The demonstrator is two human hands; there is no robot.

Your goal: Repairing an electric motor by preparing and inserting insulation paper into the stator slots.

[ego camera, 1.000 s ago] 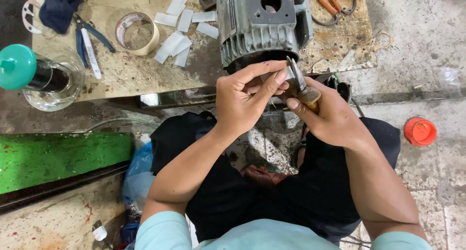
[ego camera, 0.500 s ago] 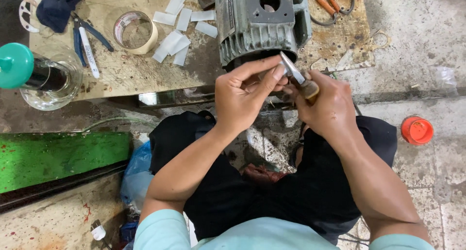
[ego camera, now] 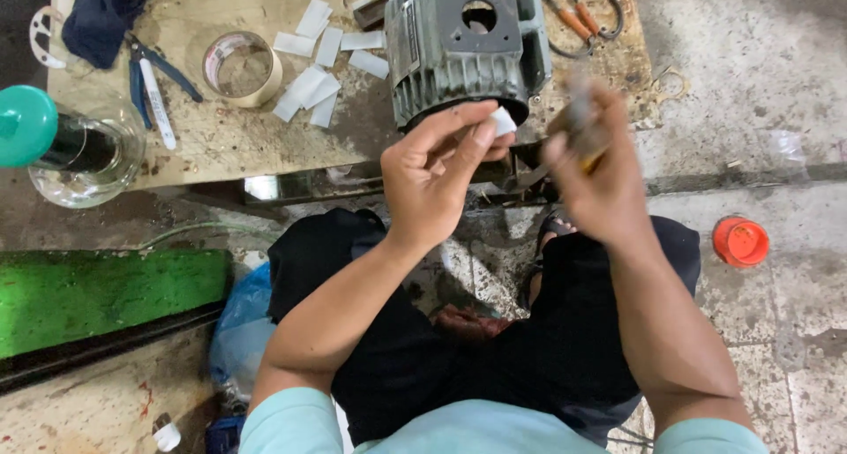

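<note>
My left hand (ego camera: pixel 441 176) pinches a small white paper piece (ego camera: pixel 503 121) between thumb and fingers, right at the open front of a grey-green electric motor housing (ego camera: pixel 459 44) standing on the low wooden board (ego camera: pixel 221 145). My right hand (ego camera: pixel 593 176), blurred by motion, grips a small tool with a yellow-brown handle (ego camera: pixel 582 123) beside the motor's right edge. The two hands are a little apart.
Several white paper strips (ego camera: pixel 313 57), a tape roll (ego camera: pixel 240 67) and blue-handled pliers (ego camera: pixel 152 88) lie on the board. Orange-handled pliers (ego camera: pixel 578 13) rest at the back right. A teal-capped bottle in a glass bowl (ego camera: pixel 75 150) stands left. An orange lid (ego camera: pixel 739 240) lies on the floor.
My hands have come apart: the right hand swung the tool rightward and up, and the left hand now holds the white paper piece alone at the motor's opening.
</note>
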